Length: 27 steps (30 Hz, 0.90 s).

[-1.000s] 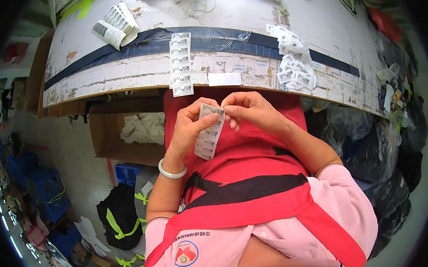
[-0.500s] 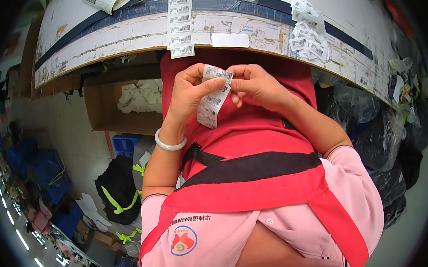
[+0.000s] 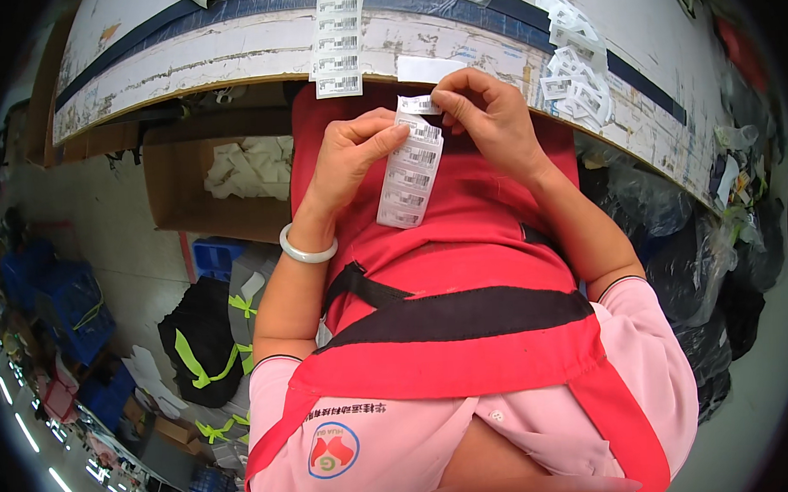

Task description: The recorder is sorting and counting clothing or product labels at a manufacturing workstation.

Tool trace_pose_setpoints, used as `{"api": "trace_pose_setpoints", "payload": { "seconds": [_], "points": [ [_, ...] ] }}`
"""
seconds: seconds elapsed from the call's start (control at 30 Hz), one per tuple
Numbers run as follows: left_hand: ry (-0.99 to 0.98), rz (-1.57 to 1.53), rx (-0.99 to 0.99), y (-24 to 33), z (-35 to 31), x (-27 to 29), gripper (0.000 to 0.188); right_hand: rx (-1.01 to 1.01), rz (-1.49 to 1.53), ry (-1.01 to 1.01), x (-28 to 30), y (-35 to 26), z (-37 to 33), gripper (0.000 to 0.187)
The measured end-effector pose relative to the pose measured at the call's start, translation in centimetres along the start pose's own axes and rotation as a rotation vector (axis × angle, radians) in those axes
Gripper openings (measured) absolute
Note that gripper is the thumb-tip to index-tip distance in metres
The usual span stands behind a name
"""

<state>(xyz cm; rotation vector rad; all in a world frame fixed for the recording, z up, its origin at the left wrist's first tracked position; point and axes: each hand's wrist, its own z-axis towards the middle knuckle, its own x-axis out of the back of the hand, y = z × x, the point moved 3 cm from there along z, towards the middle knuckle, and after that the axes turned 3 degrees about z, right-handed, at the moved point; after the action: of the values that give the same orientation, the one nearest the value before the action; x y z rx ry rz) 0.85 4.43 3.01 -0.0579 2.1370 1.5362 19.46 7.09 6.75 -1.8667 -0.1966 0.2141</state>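
Observation:
My left hand (image 3: pixel 354 157) pinches the upper part of a strip of white barcode labels (image 3: pixel 410 176), which hangs down over my red apron. Just above it, my right hand (image 3: pixel 494 116) grips the edge of a single barcode label (image 3: pixel 418 105) between thumb and forefinger. This label stands at the strip's top end; whether it is still joined there I cannot tell. Beyond my hands, another strip of barcode labels (image 3: pixel 338 44) lies on the worktable (image 3: pixel 250 53) and reaches over its front edge. A blank white paper strip (image 3: pixel 429 69) lies near that edge, partly behind my right hand.
A heap of loose labels (image 3: pixel 575 81) lies on the table's right side. Under the table, an open cardboard box (image 3: pixel 165 204) holds crumpled white material. Black garments with lime ties (image 3: pixel 203 341) are at my left; plastic-wrapped bundles (image 3: pixel 680 258) are at my right.
My right hand has moved up and away from my left, drawing the top label upward. The strip in my left hand now hangs more openly to view.

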Motion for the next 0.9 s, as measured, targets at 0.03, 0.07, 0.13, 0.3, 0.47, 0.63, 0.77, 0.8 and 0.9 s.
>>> {"api": "trace_pose_setpoints", "payload": {
  "seconds": [0.03,0.07,0.13,0.3,0.47,0.63,0.77,0.8,0.9],
  "points": [
    [-0.046,0.047,-0.021,-0.2,0.3,0.3,0.016,0.156,-0.201,0.059,0.3,-0.7,0.3,0.011],
    [-0.054,0.046,-0.03,-0.8,-0.3,0.8,0.016,0.313,-0.404,0.12,0.6,-1.4,0.3,0.009],
    [0.011,0.127,0.096,-3.0,-0.4,1.8,0.015,0.295,-0.346,0.173,1.5,-1.2,1.4,0.009],
    [0.051,-0.12,0.178,-4.8,-0.7,1.8,0.015,0.159,-0.277,0.094,1.6,-0.8,1.3,0.011],
    [0.044,-0.177,0.244,-5.1,0.0,2.5,0.016,0.146,-0.251,0.051,1.2,-0.9,1.0,0.01],
    [0.061,-0.198,0.242,-5.2,-0.2,2.6,0.015,0.113,-0.262,0.051,2.0,-1.4,1.2,0.013],
    [0.076,-0.188,0.243,-5.6,-0.1,2.7,0.016,0.08,-0.201,0.148,3.9,-1.4,2.0,0.013],
    [0.06,-0.136,0.256,-6.2,-0.1,3.3,0.016,0.055,-0.185,0.169,4.4,-1.2,2.1,0.013],
    [0.08,-0.168,0.264,-5.4,0.0,2.6,0.017,0.022,-0.173,0.176,5.5,-1.1,2.5,0.013]
  ]
}}
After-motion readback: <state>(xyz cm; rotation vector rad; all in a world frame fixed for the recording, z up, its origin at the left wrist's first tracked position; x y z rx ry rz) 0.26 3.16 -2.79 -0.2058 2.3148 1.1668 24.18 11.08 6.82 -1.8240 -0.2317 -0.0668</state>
